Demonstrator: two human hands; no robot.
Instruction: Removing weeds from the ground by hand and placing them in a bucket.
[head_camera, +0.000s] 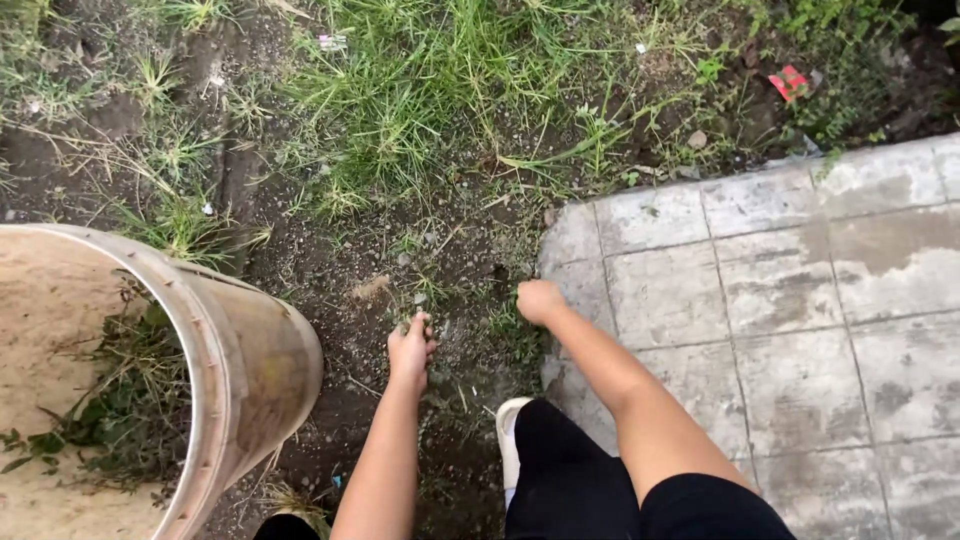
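Observation:
My left hand (410, 347) reaches down to the dark soil, its fingers curled around a small weed tuft (415, 322). My right hand (540, 300) is closed in a fist at the corner of the concrete paving (780, 280), touching the low grass there. I cannot see anything inside that fist. A large tan bucket (255, 360) stands to the left of my left arm, with pulled weeds (125, 400) lying inside it.
Thick grass (420, 90) covers the ground ahead, with bare dirt patches to the left. My white shoe (510, 440) and a black-clad leg are below the hands. A red scrap of litter (790, 82) lies at the far right.

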